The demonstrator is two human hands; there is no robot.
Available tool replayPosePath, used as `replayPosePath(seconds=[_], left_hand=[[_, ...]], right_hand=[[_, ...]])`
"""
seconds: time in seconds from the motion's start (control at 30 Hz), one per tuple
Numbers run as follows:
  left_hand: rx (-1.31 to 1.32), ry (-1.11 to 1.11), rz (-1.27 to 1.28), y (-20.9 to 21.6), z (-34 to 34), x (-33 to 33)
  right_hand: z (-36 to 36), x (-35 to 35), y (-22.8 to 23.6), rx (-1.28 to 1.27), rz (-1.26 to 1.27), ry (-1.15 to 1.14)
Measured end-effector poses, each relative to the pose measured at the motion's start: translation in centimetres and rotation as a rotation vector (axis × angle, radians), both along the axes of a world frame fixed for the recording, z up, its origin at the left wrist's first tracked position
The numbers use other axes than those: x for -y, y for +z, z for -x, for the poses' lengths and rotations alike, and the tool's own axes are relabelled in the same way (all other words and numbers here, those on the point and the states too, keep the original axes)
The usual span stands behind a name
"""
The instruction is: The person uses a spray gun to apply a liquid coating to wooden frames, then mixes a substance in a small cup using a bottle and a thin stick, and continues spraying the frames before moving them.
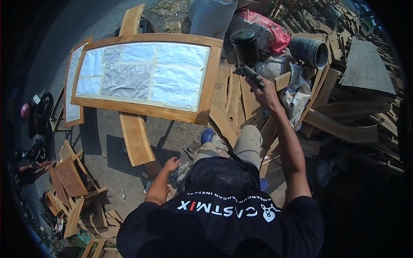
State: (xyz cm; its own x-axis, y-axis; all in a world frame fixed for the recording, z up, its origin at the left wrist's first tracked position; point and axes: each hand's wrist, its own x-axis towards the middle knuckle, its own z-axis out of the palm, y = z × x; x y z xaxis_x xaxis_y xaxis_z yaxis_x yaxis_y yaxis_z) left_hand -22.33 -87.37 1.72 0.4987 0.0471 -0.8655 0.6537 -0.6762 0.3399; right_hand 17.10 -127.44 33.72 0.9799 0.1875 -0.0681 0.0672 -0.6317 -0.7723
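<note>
My right hand (267,93) is raised and wrapped around a dark spray gun (253,76), whose nozzle end points left toward the wooden frame. Low beside my left leg, my left hand (172,164) has its fingers curled in, and I see nothing in them. In front of me lies a large curved wooden frame (163,111), its middle covered with taped white and grey paper (129,78). Beneath it, a curved wooden plank (137,139) sticks out toward me. Neither hand touches the frame.
A smaller papered frame (73,116) leans past the large one's left end. Dark buckets (245,45), a pink-and-white sack (271,32) and stacked boards (344,124) crowd the right side. Wooden chair parts (73,180) stand at the lower left.
</note>
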Motion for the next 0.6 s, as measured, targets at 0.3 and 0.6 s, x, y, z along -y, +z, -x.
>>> replayPosePath(seconds=[0.3, 0.6], left_hand=[[-0.220, 0.114, 0.078, 0.1, 6.6, 1.4], [0.189, 0.273, 0.279, 4.1, -15.6, 19.7]], right_hand=[[-3.0, 3.3, -2.3, -0.117, -0.026, 0.082], [-16.4, 6.9, -3.9, 0.074, -0.109, 0.005]])
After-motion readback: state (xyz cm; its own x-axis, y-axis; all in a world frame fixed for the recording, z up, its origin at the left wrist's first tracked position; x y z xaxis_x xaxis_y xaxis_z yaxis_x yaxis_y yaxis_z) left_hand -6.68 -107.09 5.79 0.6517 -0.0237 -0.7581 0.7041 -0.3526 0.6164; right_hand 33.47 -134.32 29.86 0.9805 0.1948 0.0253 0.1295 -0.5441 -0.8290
